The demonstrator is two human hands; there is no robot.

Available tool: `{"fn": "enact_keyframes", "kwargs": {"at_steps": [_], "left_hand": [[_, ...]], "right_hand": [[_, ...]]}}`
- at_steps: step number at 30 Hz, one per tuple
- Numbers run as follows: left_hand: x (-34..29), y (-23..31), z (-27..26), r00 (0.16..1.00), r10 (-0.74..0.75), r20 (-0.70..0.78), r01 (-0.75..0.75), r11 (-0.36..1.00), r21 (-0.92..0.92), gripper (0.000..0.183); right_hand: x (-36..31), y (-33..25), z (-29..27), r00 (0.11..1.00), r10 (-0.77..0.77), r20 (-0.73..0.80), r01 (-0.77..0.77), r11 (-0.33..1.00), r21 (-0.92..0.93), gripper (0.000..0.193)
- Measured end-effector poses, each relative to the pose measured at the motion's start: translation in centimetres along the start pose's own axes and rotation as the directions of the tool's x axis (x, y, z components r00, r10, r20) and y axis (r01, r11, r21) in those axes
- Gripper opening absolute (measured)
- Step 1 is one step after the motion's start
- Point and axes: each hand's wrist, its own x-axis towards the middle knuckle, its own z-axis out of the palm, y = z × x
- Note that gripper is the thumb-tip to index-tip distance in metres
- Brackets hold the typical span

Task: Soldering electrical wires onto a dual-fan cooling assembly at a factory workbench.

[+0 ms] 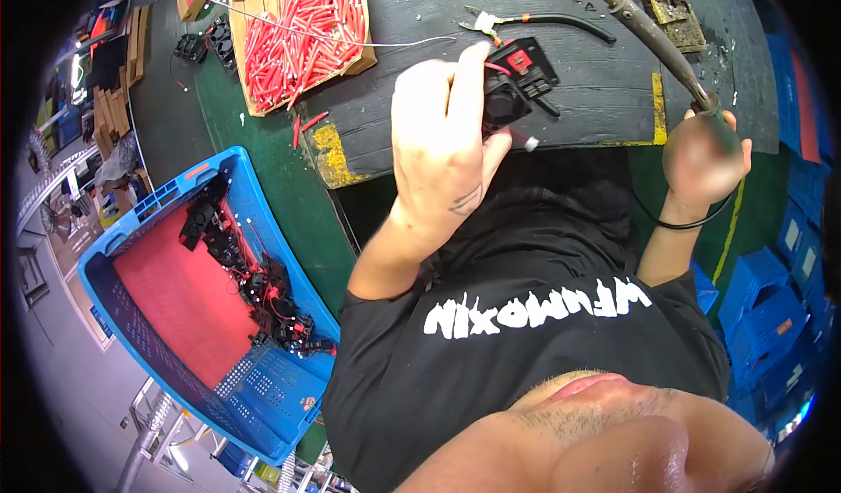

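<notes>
My left hand (442, 134) is closed on a small black fan (506, 99), gripping it by its left side over the table edge. A black square part with a red patch (523, 62) sits against the fan's upper right, and a short lead with a white plug (531, 144) hangs below. In my right hand (703, 160) is a soldering iron (657, 42), fingers wrapped round its handle, tip pointing up and left, apart from the fan. A thin silver wire (333, 43) stretches from the upper left and ends just above my left fingertips.
A cardboard box of red tubes (372, 55) stands on the dark worktable (403, 20). Black-handled pliers (561, 22) lie beyond the fan. On my left, a blue crate (263, 191) holds several black fans with wires (272, 287). Blue bins (762, 318) are stacked at right.
</notes>
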Motion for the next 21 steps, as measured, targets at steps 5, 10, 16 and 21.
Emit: {"fn": "enact_keyframes", "kwargs": {"at_steps": [5, 10, 16, 21], "left_hand": [[6.0, -2.2, 0.2, 0.982, 0.163, 0.095, -0.151, 0.981, -0.124, 0.068], [10.5, -3.5, 3.5, 0.926, 0.366, -0.091, -0.376, 0.879, -0.294, 0.065], [10.0, -4.1, 5.6, 0.945, 0.311, -0.096, -0.32, 0.943, -0.093, 0.069], [9.6, -4.0, 5.3, 0.921, 0.345, -0.181, -0.314, 0.932, 0.18, 0.062]], "right_hand": [[-0.1, -1.0, 0.2, 0.999, -0.034, -0.008, 0.034, 0.999, 0.024, 0.048], [-0.7, -1.5, 0.1, 0.998, -0.054, -0.016, 0.055, 0.998, 0.02, 0.049], [-0.9, -1.5, -0.1, 0.997, -0.063, -0.046, 0.064, 0.998, 0.0, 0.049], [-0.2, -1.6, 0.1, 0.999, -0.032, -0.027, 0.032, 0.999, -0.011, 0.051]]}}
